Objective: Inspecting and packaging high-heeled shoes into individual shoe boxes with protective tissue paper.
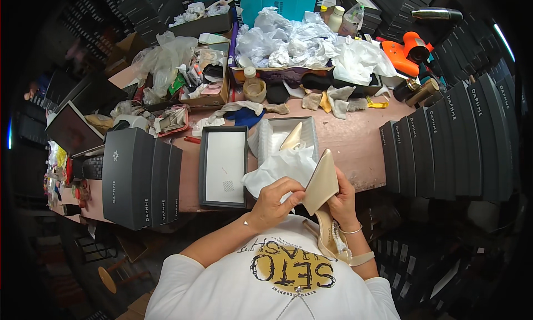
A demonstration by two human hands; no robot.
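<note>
Cream all over, a shoe (322, 181) with a beaded strap is raised in front of the person's shirt (222, 281). The right hand (344, 200) grasps it; the left hand (276, 200) curls beside it, though whether it pinches the shoe I cannot tell. Beyond, an open box (285, 119) holds white paper (280, 170) and another cream shoe (292, 138), with a lid (224, 164) to its left.

Far beyond the fingers (284, 185), crumpled white paper (294, 39) filled a purple cardboard box (272, 75); nearer stood a white-capped translucent bottle (255, 90). Upright dark grey cartons (447, 145) stood right of the fingers. Beyond and rightward lay a bright orange plastic device (400, 58) and a yellow-handled brush (378, 104).
</note>
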